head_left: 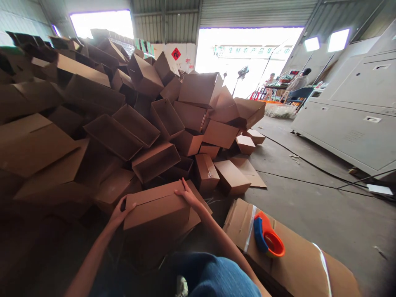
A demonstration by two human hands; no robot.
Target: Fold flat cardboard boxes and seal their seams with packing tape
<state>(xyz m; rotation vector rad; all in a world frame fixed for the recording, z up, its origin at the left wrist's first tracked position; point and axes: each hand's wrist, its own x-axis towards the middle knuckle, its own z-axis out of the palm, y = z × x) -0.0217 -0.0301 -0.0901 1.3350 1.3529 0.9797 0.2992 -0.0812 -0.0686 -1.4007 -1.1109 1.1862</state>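
Nearest, a blue-clad knee (221,274) rises at the bottom of the view, and just beyond it, a little left, a closed-topped cardboard box (157,206) sits tilted between the person's two hands. The left hand (121,211) holds the box by its left end, thumb on the top and fingers bent around the edge; a small dark spot beside them is too unclear to name. The right hand (187,194) lies on the top toward its right end, index finger and thumb spread wide; its other fingers are mostly hidden. To the near right, a strapped cardboard bundle (298,264) lies on the floor, with an orange and blue tape dispenser (266,229) resting on it. Beyond the box, a heap of brown cartons (199,90), many open, fills the left and middle. Farther right stands a grey metal cabinet (349,107), a dark cable (309,162) trailing along the floor before it. At the far end, a fan (243,72) stands by a bright doorway, left of a seated person (298,83).
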